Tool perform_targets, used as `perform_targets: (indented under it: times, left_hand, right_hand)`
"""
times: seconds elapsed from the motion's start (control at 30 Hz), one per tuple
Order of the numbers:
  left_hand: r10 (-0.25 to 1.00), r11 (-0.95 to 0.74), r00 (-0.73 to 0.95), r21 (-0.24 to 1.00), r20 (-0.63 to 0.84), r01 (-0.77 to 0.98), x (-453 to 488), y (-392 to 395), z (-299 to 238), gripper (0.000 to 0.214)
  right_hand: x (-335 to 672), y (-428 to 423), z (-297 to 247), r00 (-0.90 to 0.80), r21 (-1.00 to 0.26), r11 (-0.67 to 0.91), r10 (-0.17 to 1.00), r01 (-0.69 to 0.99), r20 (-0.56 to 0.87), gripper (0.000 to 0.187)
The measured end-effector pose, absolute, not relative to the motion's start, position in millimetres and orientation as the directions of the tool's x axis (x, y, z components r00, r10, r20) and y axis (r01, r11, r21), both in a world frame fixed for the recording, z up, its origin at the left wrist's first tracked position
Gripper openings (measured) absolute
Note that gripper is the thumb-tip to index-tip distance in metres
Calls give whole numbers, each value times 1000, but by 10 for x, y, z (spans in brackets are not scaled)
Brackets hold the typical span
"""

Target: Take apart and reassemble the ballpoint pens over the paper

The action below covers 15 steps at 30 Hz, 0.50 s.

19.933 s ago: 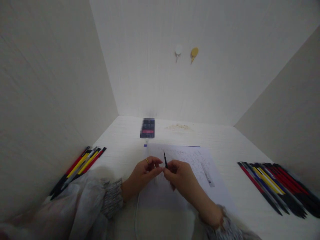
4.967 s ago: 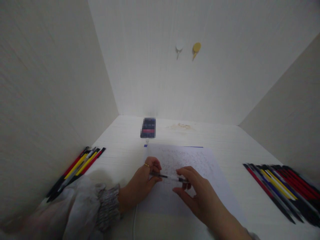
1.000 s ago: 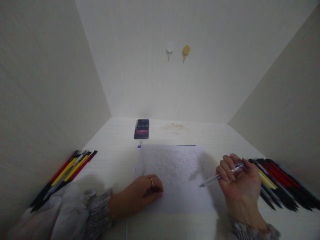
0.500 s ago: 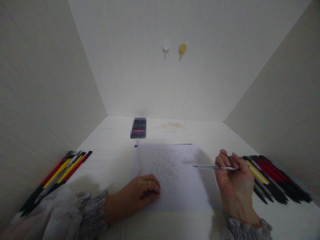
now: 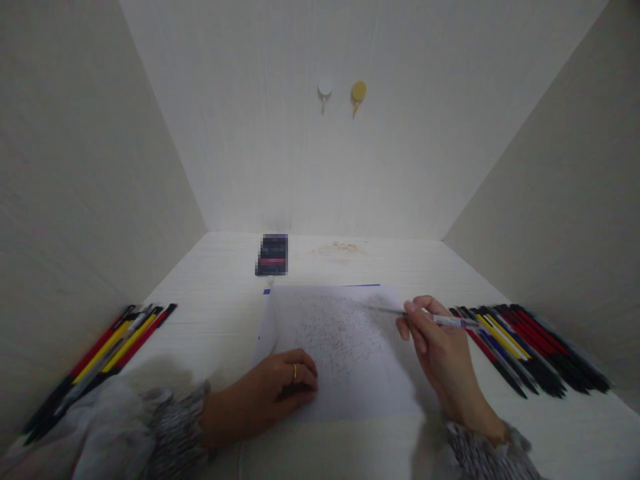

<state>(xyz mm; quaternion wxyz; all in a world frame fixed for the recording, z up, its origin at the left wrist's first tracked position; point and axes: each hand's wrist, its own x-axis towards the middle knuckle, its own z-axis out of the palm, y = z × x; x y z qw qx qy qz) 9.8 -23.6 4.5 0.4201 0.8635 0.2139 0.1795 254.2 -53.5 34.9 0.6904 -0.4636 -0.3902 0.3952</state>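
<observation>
A sheet of white paper (image 5: 345,393) lies in front of me, its middle covered in fine scribble-like marks. My left hand (image 5: 285,383), a gold ring on one finger, rests on the paper's lower left part. Its fingers are loosely bent, with the thumb apart and nothing seen between them. Over the right side of the sheet, my right hand (image 5: 440,340) grips a slim pen (image 5: 450,321) between thumb and fingers. The pen points left toward the upper right of the marks. Whether its tip touches the paper, I cannot tell.
Several red, yellow and black pens (image 5: 113,347) lie along the left wall. A row of several more pens (image 5: 535,340) lies right of my right hand. A blurred-out dark phone-like object (image 5: 273,255) sits behind the paper. A white hook (image 5: 325,90) and a yellow hook (image 5: 359,92) are on the back wall.
My right hand has turned over from palm up and moved left, bringing the pen further over the paper. My left hand stays on the sheet. The view has shifted slightly.
</observation>
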Motion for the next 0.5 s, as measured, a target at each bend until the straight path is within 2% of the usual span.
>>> perform_targets:
  times: [0.07,0.17,0.27,0.37,0.5]
  left_hand:
    - [518,-557,845,802,133,215,92,-228,33,16]
    - [506,-562,854,798,124,217,84,-220,30,16]
    - [505,-562,857,791,98,241,83,-221,36,16]
    - [510,-560,856,787,83,257,86,-228,38,15]
    - [506,-573,857,783,103,244,91,-228,38,15]
  right_hand:
    - [2552,-554,311,329,-979,181,934,-91,143,14]
    - [2595,-578,289,169,-988,148,974,41,153,25]
    - [2600,-587,286,23,-973,92,995,213,100,22]
    - [2544,-587,262,-17,-937,32,999,347,28,21]
    - [2466,-584,216,-24,-891,43,999,451,35,23]
